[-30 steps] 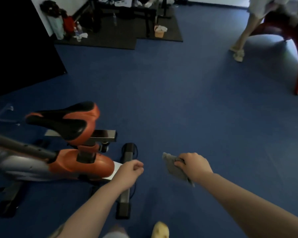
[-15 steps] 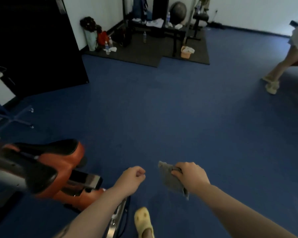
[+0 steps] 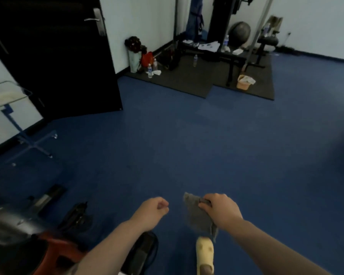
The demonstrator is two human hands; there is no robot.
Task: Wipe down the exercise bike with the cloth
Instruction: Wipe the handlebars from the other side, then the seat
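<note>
Blue gym floor [image 3: 207,145] fills most of what I see. At my lower left, blurred, sits the exercise bike [image 3: 54,253], and I can't judge how much is wiped. My left hand [image 3: 153,212] is curled, holding nothing; my right hand [image 3: 220,211] grips the cloth [image 3: 197,215], well clear of the bike.

Both forearms extended forward; left hand [image 3: 154,210] in an empty fist; right hand [image 3: 221,210] gripping cloth [image 3: 198,214]
</note>
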